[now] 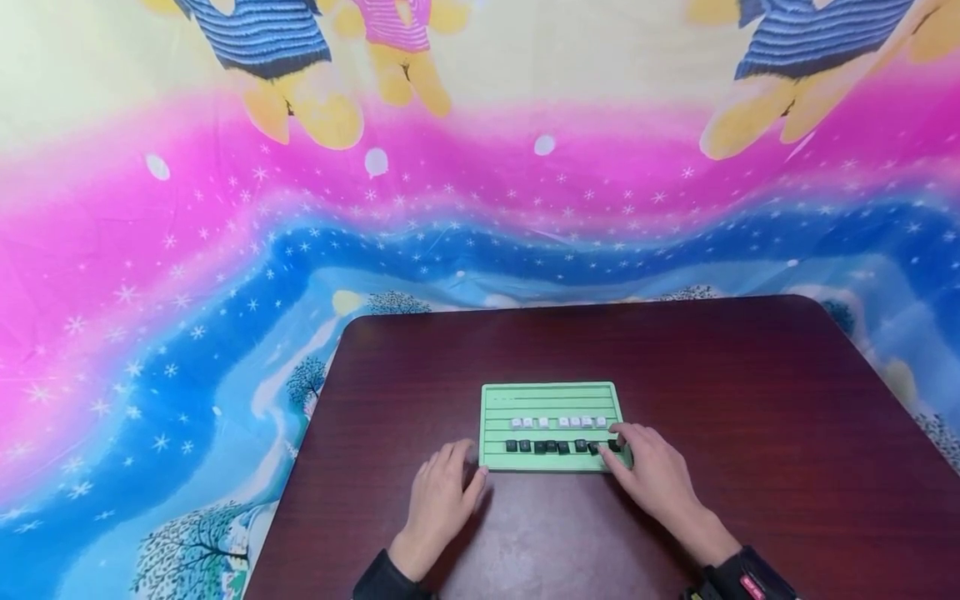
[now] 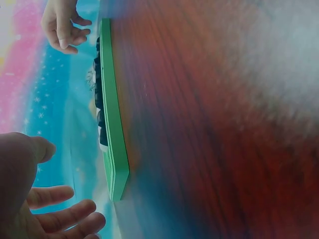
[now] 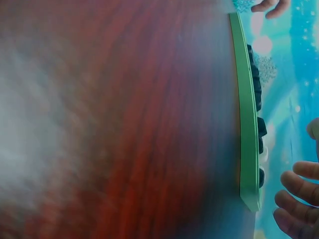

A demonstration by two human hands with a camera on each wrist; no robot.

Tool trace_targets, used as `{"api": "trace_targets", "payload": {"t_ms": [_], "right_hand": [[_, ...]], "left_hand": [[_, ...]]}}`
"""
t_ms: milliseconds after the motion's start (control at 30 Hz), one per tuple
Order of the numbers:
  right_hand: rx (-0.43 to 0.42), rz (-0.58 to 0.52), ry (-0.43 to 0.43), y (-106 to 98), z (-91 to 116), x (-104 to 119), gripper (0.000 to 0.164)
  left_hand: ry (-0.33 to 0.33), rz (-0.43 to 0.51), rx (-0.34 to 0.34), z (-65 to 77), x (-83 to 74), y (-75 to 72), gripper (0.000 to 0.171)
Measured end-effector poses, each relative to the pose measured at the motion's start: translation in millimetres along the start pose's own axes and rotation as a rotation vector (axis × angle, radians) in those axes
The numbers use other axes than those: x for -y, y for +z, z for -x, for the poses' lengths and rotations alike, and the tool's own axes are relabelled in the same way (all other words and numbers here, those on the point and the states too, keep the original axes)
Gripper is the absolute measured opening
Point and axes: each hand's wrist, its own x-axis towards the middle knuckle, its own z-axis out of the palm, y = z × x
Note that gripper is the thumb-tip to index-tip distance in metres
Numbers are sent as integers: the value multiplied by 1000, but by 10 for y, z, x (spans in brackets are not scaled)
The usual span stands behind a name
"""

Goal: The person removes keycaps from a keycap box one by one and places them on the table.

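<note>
A light green ridged tray (image 1: 555, 404) lies on the table. A broken row of white keycaps (image 1: 575, 422) crosses its middle, and a row of black keycaps (image 1: 551, 447) runs nearer the front edge. My left hand (image 1: 440, 500) is beside the tray's front left corner, fingers spread and holding nothing. Over the right edge, my right hand (image 1: 660, 477) has its thumb and index finger apart near the last black keycaps, partly covering them in the head view. In the right wrist view, the right-hand fingers (image 3: 299, 189) are loosely bent, with nothing seen between them.
The dark red-brown wooden table (image 1: 420, 367) has rounded far corners. Behind it hangs a colourful cloth (image 1: 465, 183) with bears and snowflakes, which also drops past the table's left and right sides.
</note>
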Motion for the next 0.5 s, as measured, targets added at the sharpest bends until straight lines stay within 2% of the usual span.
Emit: {"api": "trace_targets", "payload": {"t_ms": [233, 500], "right_hand": [[8, 17, 38, 30, -89, -94, 33], [29, -2, 74, 41, -190, -188, 28]], "left_hand": [[-51, 7, 57, -92, 18, 5, 38], [-34, 24, 57, -172, 78, 29, 35]]}}
